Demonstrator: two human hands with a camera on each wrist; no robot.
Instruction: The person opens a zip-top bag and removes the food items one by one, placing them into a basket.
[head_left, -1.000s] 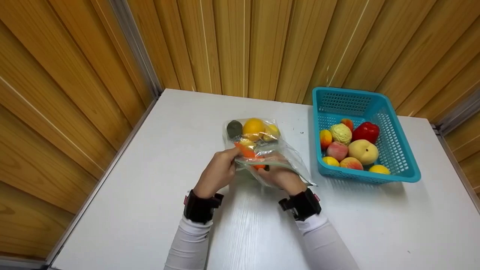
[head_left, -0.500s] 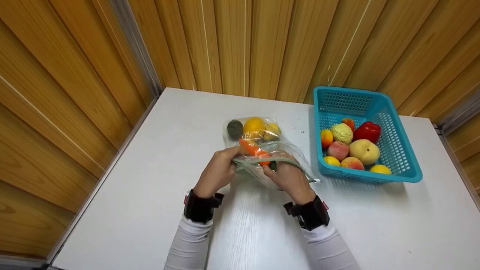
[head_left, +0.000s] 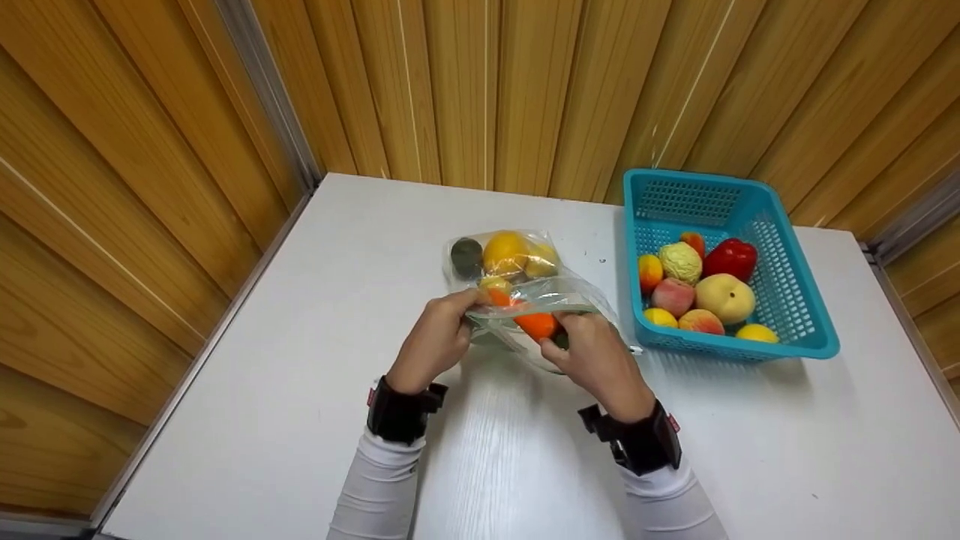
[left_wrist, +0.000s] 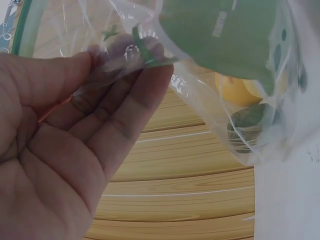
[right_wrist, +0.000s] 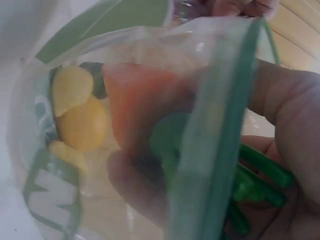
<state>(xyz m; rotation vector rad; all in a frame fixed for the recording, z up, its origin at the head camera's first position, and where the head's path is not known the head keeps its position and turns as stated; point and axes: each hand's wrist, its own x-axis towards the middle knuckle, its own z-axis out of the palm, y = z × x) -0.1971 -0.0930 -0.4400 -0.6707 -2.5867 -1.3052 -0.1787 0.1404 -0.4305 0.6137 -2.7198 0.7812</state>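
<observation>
In the head view my left hand (head_left: 441,339) pinches the zip-edged mouth of a clear plastic bag (head_left: 574,289) lying on the white table. The left wrist view shows its thumb and fingertips on the film (left_wrist: 122,65). My right hand (head_left: 600,358), at the mouth's right side, grips an orange carrot (head_left: 536,325) by its green-topped end. Green stalks (right_wrist: 260,182) of the carrot stick out past the zip edge in the right wrist view, while its orange body is behind the film. Deeper in the bag lie a dark green fruit (head_left: 466,257), an orange (head_left: 505,253) and yellow fruit (head_left: 541,260).
A turquoise basket (head_left: 814,300) stands on the table to the right, close to the bag. It holds a red bell pepper (head_left: 731,259), a large pale peach (head_left: 724,297) and several other fruits. A wood-panelled wall (head_left: 525,97) rises behind the table (head_left: 315,315).
My right hand has drawn back right and toward me, from inside the bag to its mouth, bringing the carrot along. My left hand has stayed at the bag's edge.
</observation>
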